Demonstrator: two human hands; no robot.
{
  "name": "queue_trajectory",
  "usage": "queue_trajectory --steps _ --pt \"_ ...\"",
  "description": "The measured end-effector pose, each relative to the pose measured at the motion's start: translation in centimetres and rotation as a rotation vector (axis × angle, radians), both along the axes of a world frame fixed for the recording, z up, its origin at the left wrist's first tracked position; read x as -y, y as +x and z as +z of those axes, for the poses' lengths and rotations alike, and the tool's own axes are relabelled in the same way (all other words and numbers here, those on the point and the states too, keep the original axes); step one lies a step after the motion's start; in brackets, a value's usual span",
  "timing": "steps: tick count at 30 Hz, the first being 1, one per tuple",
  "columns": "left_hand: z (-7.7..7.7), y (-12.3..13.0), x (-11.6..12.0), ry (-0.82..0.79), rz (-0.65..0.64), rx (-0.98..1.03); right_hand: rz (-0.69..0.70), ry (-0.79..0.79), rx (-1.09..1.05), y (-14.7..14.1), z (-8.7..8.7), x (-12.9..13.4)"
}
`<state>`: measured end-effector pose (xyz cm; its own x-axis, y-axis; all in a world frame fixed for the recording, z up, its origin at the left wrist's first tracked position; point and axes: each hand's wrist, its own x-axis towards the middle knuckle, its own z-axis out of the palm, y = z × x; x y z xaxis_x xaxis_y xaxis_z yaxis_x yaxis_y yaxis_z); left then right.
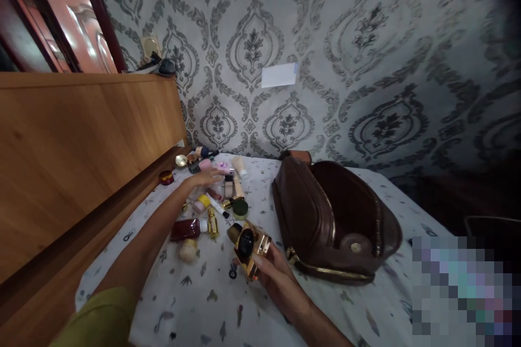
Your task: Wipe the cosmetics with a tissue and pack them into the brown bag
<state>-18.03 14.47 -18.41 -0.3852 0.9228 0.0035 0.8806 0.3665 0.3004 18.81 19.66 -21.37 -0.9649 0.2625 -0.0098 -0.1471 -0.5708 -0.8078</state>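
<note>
My right hand is closed around a gold bottle with a black cap, held above the patterned sheet near an open brown bag. Reaching into a group of cosmetics, my left hand lies palm down with its fingers stretched out, close to a pink item and a cream tube. Around it are a yellow-banded jar, a dark green round container, a small gold bottle, a dark red bottle and a cream-coloured jar.
A wooden panel runs along the left side of the sheet. Behind stands a patterned wall with a white card on it. A dark red jar sits by the left edge. The lower right corner is pixelated.
</note>
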Motion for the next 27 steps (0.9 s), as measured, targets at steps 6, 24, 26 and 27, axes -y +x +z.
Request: queue_trajectory --steps 6,24,26,27 --pt "-0.1 -0.3 1.1 0.029 0.082 -0.005 -0.022 -0.021 0.025 0.0 0.1 -0.1" --pt "0.8 2.0 9.2 -0.323 0.239 -0.176 0.009 -0.031 0.061 0.2 0.5 -0.1" --pt "0.7 2.3 8.2 -0.333 0.244 -0.188 0.001 -0.037 0.064 0.2 0.5 -0.2" --pt "0.7 2.4 7.8 -0.328 0.248 -0.193 -0.002 -0.041 0.063 0.2 0.6 -0.2"
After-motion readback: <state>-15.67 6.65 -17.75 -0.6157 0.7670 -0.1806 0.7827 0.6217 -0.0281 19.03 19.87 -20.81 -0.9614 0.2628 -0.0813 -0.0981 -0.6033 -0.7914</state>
